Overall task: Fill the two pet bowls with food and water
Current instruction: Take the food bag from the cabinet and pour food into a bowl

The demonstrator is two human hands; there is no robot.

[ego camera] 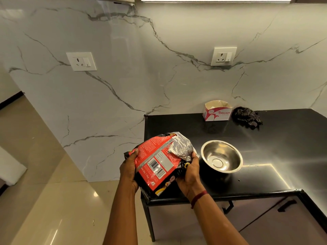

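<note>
A red and black pet food bag (pixel 155 163) with a silver foil inside is held over the near left corner of the black counter (pixel 265 138). My left hand (pixel 128 171) grips its left side. My right hand (pixel 190 172) grips its right side, just under the folded foil top. An empty steel bowl (pixel 222 156) stands on the counter right of the bag, close to my right hand. Only this one bowl is in view.
A small white Origami carton (pixel 217 111) and a dark checked cloth (pixel 247 116) lie at the back of the counter by the marble wall. Two wall sockets (pixel 223 56) sit above. Cabinet doors with black handles (pixel 286 206) are below. Beige tiled floor lies to the left.
</note>
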